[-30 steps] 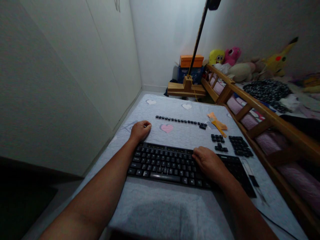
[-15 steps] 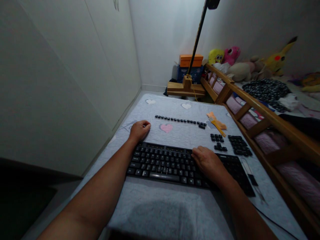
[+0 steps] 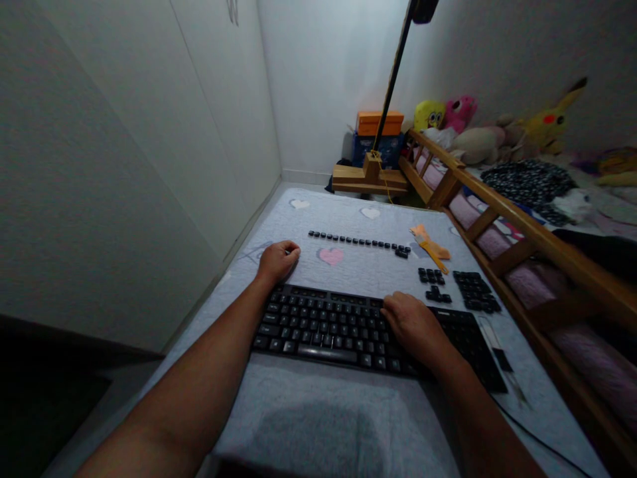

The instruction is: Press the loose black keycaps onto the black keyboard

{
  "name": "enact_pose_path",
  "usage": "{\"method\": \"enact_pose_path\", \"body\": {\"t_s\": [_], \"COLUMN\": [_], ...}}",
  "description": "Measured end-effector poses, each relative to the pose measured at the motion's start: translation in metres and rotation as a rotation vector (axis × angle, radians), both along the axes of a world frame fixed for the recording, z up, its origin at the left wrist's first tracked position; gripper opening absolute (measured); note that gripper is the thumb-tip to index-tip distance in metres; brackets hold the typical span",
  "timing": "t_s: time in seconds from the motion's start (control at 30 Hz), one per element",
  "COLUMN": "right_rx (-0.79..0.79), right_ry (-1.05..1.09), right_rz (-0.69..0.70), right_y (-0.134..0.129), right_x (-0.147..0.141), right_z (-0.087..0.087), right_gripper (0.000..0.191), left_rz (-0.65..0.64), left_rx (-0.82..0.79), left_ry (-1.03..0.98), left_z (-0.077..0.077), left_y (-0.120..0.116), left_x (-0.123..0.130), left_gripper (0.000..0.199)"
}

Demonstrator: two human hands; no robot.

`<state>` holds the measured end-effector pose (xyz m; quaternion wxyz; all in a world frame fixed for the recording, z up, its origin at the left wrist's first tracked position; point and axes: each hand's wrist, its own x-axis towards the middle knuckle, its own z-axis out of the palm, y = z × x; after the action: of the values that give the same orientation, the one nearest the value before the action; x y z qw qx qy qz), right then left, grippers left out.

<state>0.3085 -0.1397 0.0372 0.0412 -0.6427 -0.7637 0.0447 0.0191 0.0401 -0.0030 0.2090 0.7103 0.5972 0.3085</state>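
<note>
A black keyboard [image 3: 318, 322] lies on the pale cloth, many keycaps in its main block. My left hand [image 3: 279, 260] rests just past its back left corner, fingers curled together; whatever they pinch is too small to name. Over the right part of the keyboard my right hand [image 3: 411, 320] is closed, fingertips pressed down near the back row and hiding what is under them. Behind the keyboard runs a row of loose black keycaps [image 3: 354, 239], with one wider keycap [image 3: 401, 253] by its right end. More keycaps [image 3: 475, 291] stand grouped at the right.
A yellow-handled brush [image 3: 434, 255] lies on an orange cloth [image 3: 422, 234] at the back right. A thin tool with a black grip [image 3: 502, 359] lies right of the keyboard. A wooden bed rail [image 3: 490, 207] borders the right side; a white cabinet [image 3: 149, 146] stands left.
Both hands stay in the same places, fingers still closed. The view has shifted very slightly; the keyboard and loose keycaps have not visibly moved.
</note>
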Motion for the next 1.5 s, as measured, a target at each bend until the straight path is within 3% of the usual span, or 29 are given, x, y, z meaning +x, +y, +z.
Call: {"method": "enact_pose_path", "body": {"t_s": [0.43,0.67,0.9,1.13,1.5], "right_rx": [-0.039,-0.136,0.091,0.152,0.142], "right_ry": [0.209,0.309,0.114,-0.07,-0.143], "right_rz": [-0.025,-0.053,-0.148,-0.246,-0.23], "right_y": [0.003,0.008,0.058,0.116,0.134], "right_x": [0.005,0.013,0.058,0.092,0.093], "right_z": [0.001,0.017,0.013,0.0,-0.015], "right_gripper": [0.011,0.013,0.013,0.02,0.02], "left_rz": [0.002,-0.013,-0.014,-0.023,-0.018], "left_rx": [-0.012,0.002,0.006,0.004,-0.001], "left_ry": [0.024,0.005,-0.003,0.001,0.006], "left_z": [0.001,0.0,-0.003,-0.002,0.0], "left_y": [-0.001,0.0,0.001,0.002,0.0], "left_x": [0.0,0.0,-0.001,-0.002,0.0], "left_gripper": [0.03,0.03,0.029,0.031,0.03]}}
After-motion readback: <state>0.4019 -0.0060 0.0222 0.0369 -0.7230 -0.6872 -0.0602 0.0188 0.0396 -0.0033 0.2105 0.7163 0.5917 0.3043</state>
